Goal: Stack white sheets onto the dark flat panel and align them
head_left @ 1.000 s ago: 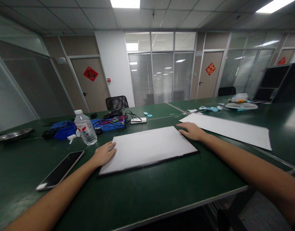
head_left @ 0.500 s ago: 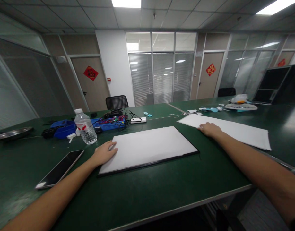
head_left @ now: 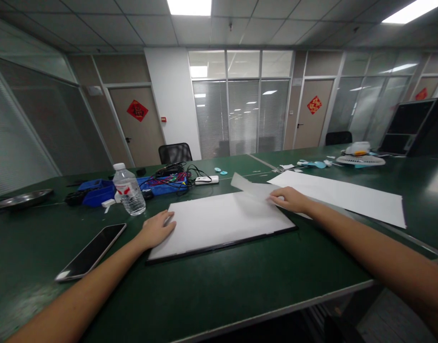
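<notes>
- We list the left hand (head_left: 157, 229) with fingers stretched out flat and slack, gripping nothing. The fingertips rest on the left short edge of the white panel (head_left: 222, 221).
- We list the right hand (head_left: 289, 199) with fingers pinched on one end of a translucent sheet (head_left: 249, 186). The sheet is lifted off the surface and slants over the panel's far right corner.
- We record the white panel lying flat, dark-rimmed, in the middle of the green worktop (head_left: 240, 290), set back from the near edge.
- We record a large paper sheet (head_left: 347, 195) lying flat toward the worktop's right edge, just beyond the right hand.
- We record a phone (head_left: 92, 251), dark screen up, beside the left forearm toward the near left corner.
- We record a water bottle (head_left: 128, 190) standing upright beyond the left hand. Next to it are a blue tray (head_left: 97, 189) and a tangle of cables (head_left: 170, 177).
- We record a metal dish (head_left: 22, 199) at the worktop's left edge.
- We note in the room an office chair (head_left: 175, 152) past the far edge, glazed partitions with blinds, a door with a red sign (head_left: 136, 110), and lit ceiling panels.
</notes>
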Action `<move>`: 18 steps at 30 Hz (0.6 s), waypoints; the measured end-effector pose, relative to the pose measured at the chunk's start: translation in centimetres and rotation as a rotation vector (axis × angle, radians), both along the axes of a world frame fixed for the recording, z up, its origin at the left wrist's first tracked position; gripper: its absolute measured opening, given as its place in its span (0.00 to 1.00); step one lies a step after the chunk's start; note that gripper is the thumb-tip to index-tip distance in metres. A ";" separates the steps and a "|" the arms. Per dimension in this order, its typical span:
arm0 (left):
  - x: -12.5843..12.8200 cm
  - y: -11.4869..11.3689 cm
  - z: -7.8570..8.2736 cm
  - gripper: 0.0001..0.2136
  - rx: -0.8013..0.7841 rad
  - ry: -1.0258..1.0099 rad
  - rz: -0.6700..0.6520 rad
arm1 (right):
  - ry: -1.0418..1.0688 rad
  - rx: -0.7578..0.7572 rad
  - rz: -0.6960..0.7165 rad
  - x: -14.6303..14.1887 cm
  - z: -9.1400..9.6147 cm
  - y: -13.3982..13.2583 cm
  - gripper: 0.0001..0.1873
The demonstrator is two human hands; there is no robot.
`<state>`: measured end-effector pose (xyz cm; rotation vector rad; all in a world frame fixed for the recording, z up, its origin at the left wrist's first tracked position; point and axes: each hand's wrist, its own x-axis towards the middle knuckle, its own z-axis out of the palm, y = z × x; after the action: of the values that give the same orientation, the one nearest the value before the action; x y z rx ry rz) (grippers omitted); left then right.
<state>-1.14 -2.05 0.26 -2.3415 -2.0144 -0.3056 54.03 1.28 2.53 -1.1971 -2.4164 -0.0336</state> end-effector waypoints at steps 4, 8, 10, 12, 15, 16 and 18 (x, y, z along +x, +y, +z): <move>0.0 0.0 0.1 0.31 -0.003 0.005 -0.005 | 0.006 -0.046 0.206 -2.6 0.0 -1.3 0.23; 0.0 0.0 0.0 0.31 0.009 0.000 -0.009 | 0.033 -0.063 0.352 -3.8 0.1 -1.9 0.19; 0.0 -0.1 0.0 0.31 0.011 0.003 -0.004 | 0.028 -0.068 0.406 -4.1 0.1 -2.0 0.18; 0.1 -0.1 0.1 0.31 0.006 0.014 0.001 | 0.015 -0.075 0.452 -4.3 0.3 -2.2 0.18; 0.2 -0.1 0.1 0.31 -0.006 0.027 -0.004 | 0.004 -0.082 0.487 -4.6 0.5 -2.5 0.18; 0.2 -0.1 0.1 0.31 -0.007 0.028 -0.005 | 0.008 -0.087 0.486 -4.6 0.5 -2.5 0.19; 0.1 -0.1 0.1 0.31 -0.007 0.022 -0.007 | 0.022 -0.089 0.452 -4.4 0.4 -2.4 0.20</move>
<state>-1.02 -2.13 0.38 -2.3462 -2.0007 -0.2724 49.58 -1.13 2.96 -0.6555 -2.6328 0.2250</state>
